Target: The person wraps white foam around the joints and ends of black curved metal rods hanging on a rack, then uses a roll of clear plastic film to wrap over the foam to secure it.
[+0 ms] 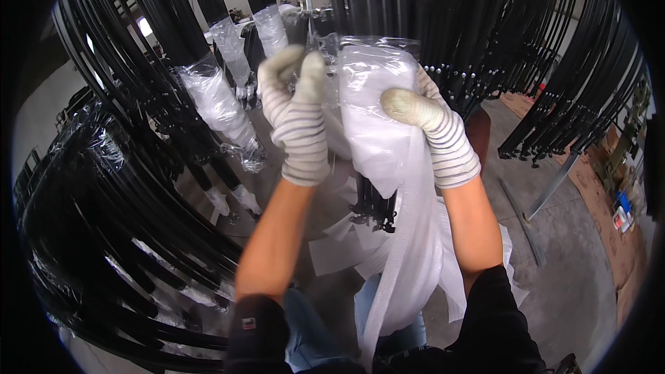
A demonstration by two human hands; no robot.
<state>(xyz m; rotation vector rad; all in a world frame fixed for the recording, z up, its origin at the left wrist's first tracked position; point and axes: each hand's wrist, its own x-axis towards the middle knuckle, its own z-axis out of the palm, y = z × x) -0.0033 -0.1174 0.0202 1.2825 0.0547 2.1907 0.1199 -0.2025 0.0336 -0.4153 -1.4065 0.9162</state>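
In front of me hangs a bundle of long black bars point(377, 7), its lower part wrapped in white foam sheet point(377, 125) with shiny clear film around the upper part. My right hand point(429, 121), in a striped white glove, grips the wrapped part, thumb across its front and fingers behind. A long tail of foam drops from there towards my legs. Just left of the bundle, my gloved left hand point(294, 111) is raised with curled fingers, smeared by motion. Clear film shows between it and the bundle; what its fingers hold is not clear. Bare bar ends point(377, 211) stick out below the foam.
Rows of hanging black bars point(540, 76) stand at the right and far side. To the left, other bundles have wrapped ends point(218, 107), and dark curved bars point(125, 201) lie nearer. White sheets point(339, 249) lie on the floor, with a metal bar point(523, 225) at the right.
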